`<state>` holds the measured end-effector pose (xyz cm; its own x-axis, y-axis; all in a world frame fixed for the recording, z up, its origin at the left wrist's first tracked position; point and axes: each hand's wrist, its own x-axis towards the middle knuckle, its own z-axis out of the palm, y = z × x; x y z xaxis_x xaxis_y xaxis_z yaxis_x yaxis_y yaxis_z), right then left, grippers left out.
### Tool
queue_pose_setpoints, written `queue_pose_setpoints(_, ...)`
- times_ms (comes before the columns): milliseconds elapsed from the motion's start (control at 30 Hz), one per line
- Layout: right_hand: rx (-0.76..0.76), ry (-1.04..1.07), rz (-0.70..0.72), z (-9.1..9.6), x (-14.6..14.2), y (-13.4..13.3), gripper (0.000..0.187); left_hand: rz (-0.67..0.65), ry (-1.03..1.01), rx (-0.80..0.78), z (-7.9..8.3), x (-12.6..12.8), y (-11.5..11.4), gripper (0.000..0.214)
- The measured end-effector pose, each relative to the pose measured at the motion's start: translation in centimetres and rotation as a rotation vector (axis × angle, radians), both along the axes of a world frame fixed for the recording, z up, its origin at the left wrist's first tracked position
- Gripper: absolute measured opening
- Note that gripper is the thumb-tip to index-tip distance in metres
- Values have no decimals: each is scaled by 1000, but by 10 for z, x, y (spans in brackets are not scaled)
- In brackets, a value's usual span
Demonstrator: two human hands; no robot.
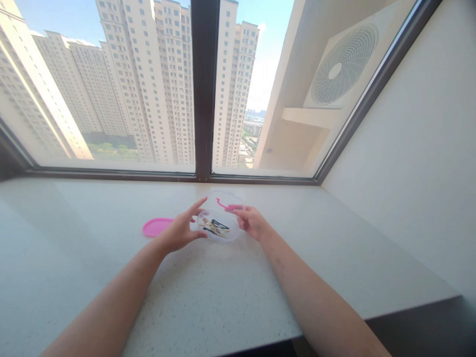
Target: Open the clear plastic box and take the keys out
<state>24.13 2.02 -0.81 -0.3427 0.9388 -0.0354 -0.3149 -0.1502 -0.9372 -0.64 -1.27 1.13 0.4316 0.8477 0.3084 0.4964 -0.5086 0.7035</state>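
Note:
A small clear plastic box sits on the pale speckled windowsill, holding several hair clips in black and gold. My left hand touches the box's left side, thumb at its near rim and forefinger stretched out over it. My right hand is at the box's right rim, fingers pinched on a pink clip that curves over the back of the box. The box's pink lid lies flat on the sill just left of my left hand.
The window with a dark frame runs along the back of the sill, with a dark centre post. A white wall closes the right side. The sill's front edge drops off at lower right.

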Motion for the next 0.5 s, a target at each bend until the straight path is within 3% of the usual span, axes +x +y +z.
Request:
queue_pose_setpoints(100, 7, -23, 48, 0, -2, -2, 26, 23, 15, 19, 1, 1, 0, 84)
queue_pose_setpoints(500, -63, 70, -87, 3, -7, -1, 19, 62, 42, 44, -5, 6, 2, 74)
